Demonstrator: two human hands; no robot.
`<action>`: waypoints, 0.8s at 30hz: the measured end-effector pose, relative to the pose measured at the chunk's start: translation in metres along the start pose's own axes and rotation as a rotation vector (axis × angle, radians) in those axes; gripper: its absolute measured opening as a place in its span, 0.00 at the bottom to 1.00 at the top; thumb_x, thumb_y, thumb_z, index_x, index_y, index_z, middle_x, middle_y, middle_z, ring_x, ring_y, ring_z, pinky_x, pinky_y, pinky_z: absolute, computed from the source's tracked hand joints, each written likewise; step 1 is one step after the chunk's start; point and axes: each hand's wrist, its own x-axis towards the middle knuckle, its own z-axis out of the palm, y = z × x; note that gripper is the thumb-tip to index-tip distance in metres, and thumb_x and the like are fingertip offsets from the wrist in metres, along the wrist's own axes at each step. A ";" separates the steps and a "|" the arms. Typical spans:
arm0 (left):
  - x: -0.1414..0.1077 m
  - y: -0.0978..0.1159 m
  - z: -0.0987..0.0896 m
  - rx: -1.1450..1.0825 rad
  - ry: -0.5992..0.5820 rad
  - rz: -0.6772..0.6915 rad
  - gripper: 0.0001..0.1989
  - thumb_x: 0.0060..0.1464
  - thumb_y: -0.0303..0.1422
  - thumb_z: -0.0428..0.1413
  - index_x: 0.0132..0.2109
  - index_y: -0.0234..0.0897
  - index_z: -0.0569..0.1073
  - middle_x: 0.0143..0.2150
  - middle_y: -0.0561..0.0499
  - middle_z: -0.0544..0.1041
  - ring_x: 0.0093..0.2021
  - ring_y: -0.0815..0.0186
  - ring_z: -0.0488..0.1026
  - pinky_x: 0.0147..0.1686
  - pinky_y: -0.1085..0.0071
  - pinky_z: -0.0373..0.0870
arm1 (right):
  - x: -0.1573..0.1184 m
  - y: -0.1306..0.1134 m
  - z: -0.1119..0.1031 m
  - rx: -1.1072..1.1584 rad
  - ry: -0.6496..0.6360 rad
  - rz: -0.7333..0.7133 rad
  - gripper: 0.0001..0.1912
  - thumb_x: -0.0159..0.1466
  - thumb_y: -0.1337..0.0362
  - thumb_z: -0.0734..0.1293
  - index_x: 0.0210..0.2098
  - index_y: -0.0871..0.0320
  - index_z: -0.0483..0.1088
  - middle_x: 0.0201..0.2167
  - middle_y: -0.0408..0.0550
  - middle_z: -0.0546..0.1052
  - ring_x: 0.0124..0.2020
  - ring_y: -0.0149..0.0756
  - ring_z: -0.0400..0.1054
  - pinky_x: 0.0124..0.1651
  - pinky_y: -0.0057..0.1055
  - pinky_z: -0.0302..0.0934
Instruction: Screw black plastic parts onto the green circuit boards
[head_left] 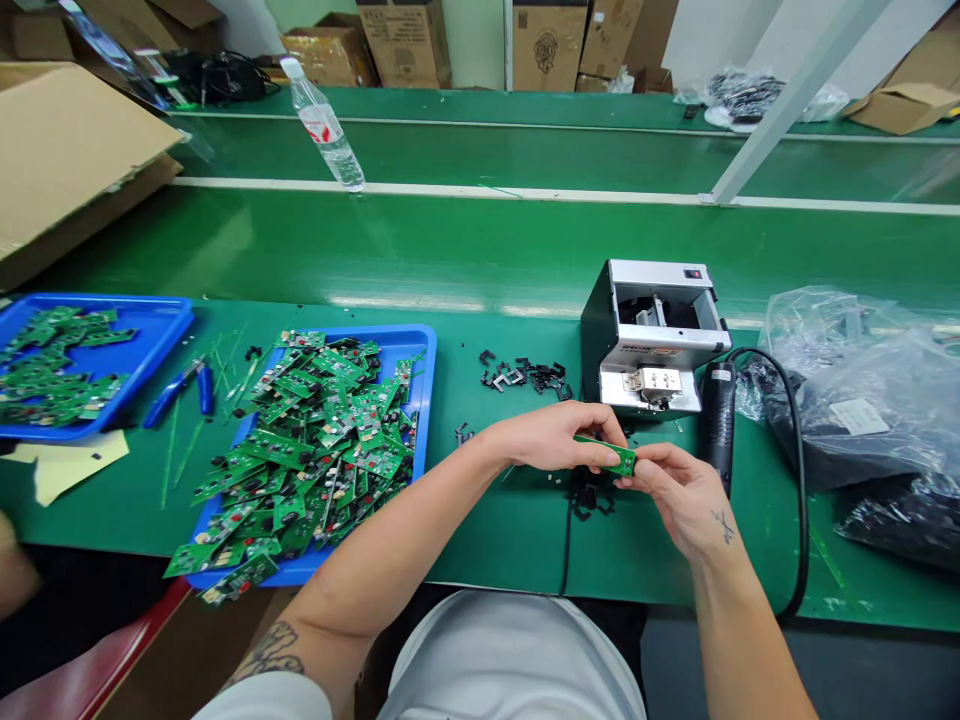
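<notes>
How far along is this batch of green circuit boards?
Judging by the layout, done may be the thinner layer of green boards in the far-left blue plastic tray. In hand is one narrow green circuit board, pinched between the left hand and right hand. Left looks like the large heap of green boards in the nearer blue plastic tray.

A person's left hand (555, 436) and right hand (670, 497) grip a narrow green circuit board (606, 455) between them. A black electric screwdriver (718, 420) lies just beyond the right hand; a blue tray (424, 375) heaped with boards sits left of the left hand.
</notes>
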 end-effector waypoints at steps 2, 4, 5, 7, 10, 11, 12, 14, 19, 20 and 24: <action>0.001 -0.001 0.001 -0.008 0.008 0.031 0.09 0.55 0.33 0.55 0.43 0.34 0.70 0.38 0.49 0.73 0.33 0.71 0.71 0.33 0.73 0.68 | 0.000 0.001 0.001 0.024 -0.004 -0.007 0.11 0.63 0.61 0.65 0.40 0.63 0.69 0.33 0.45 0.73 0.31 0.29 0.69 0.37 0.33 0.69; 0.001 -0.003 0.001 -0.004 0.017 0.041 0.11 0.55 0.34 0.55 0.44 0.34 0.70 0.41 0.48 0.73 0.34 0.70 0.71 0.36 0.71 0.69 | 0.000 0.001 0.002 0.038 0.000 -0.018 0.11 0.63 0.61 0.65 0.40 0.63 0.69 0.33 0.45 0.73 0.31 0.29 0.69 0.37 0.32 0.69; 0.001 -0.004 0.001 0.001 0.021 0.039 0.11 0.55 0.34 0.54 0.45 0.34 0.70 0.42 0.47 0.73 0.35 0.70 0.72 0.36 0.71 0.69 | 0.000 0.002 0.003 0.042 0.006 -0.026 0.11 0.63 0.61 0.65 0.40 0.63 0.69 0.33 0.45 0.73 0.31 0.28 0.69 0.37 0.32 0.68; 0.002 -0.006 0.002 0.012 0.028 0.033 0.12 0.56 0.35 0.54 0.46 0.34 0.69 0.43 0.46 0.74 0.36 0.70 0.72 0.36 0.71 0.69 | 0.000 0.002 0.004 0.044 0.020 -0.045 0.11 0.63 0.61 0.65 0.40 0.63 0.69 0.33 0.45 0.73 0.31 0.28 0.69 0.36 0.32 0.68; 0.003 -0.007 0.003 0.000 0.036 0.024 0.12 0.56 0.34 0.54 0.46 0.34 0.70 0.42 0.46 0.74 0.36 0.70 0.71 0.37 0.72 0.69 | 0.000 0.003 0.005 0.029 0.039 -0.069 0.11 0.63 0.61 0.65 0.41 0.63 0.69 0.34 0.45 0.73 0.31 0.29 0.69 0.37 0.32 0.68; 0.003 -0.006 0.003 -0.006 0.042 0.019 0.12 0.56 0.34 0.54 0.46 0.34 0.70 0.42 0.47 0.74 0.35 0.70 0.71 0.37 0.72 0.69 | 0.001 0.004 0.005 0.020 0.043 -0.075 0.11 0.63 0.61 0.65 0.41 0.63 0.69 0.34 0.45 0.73 0.31 0.29 0.69 0.37 0.32 0.68; 0.003 -0.006 0.004 -0.007 0.051 0.012 0.12 0.55 0.34 0.54 0.45 0.34 0.70 0.42 0.47 0.74 0.35 0.71 0.71 0.37 0.72 0.69 | 0.001 0.004 0.004 0.009 0.048 -0.081 0.11 0.63 0.61 0.65 0.41 0.63 0.69 0.34 0.45 0.73 0.32 0.29 0.69 0.37 0.32 0.68; 0.003 -0.006 0.004 0.006 0.072 -0.006 0.11 0.55 0.34 0.55 0.44 0.34 0.71 0.41 0.47 0.75 0.34 0.71 0.71 0.37 0.72 0.69 | 0.003 0.005 0.003 -0.019 0.055 -0.094 0.11 0.63 0.60 0.65 0.40 0.63 0.69 0.34 0.45 0.73 0.31 0.29 0.69 0.37 0.32 0.68; 0.005 -0.008 0.007 -0.010 0.126 -0.027 0.09 0.53 0.33 0.56 0.41 0.34 0.71 0.35 0.50 0.74 0.34 0.70 0.71 0.36 0.73 0.67 | 0.003 0.002 0.007 -0.154 0.088 -0.132 0.14 0.63 0.58 0.65 0.41 0.63 0.69 0.34 0.46 0.74 0.31 0.29 0.69 0.37 0.34 0.69; 0.006 -0.009 0.008 -0.034 0.136 -0.030 0.09 0.53 0.33 0.56 0.40 0.33 0.71 0.34 0.50 0.74 0.34 0.71 0.71 0.36 0.73 0.67 | 0.002 0.000 0.010 -0.194 0.105 -0.142 0.14 0.62 0.57 0.66 0.41 0.62 0.70 0.33 0.46 0.74 0.30 0.29 0.70 0.37 0.34 0.69; 0.007 -0.005 0.008 -0.130 0.204 -0.100 0.07 0.52 0.31 0.56 0.39 0.32 0.71 0.31 0.51 0.74 0.32 0.72 0.70 0.30 0.77 0.64 | -0.005 -0.021 0.007 -0.418 0.263 -0.201 0.18 0.60 0.51 0.66 0.43 0.56 0.73 0.35 0.48 0.76 0.31 0.35 0.71 0.39 0.37 0.70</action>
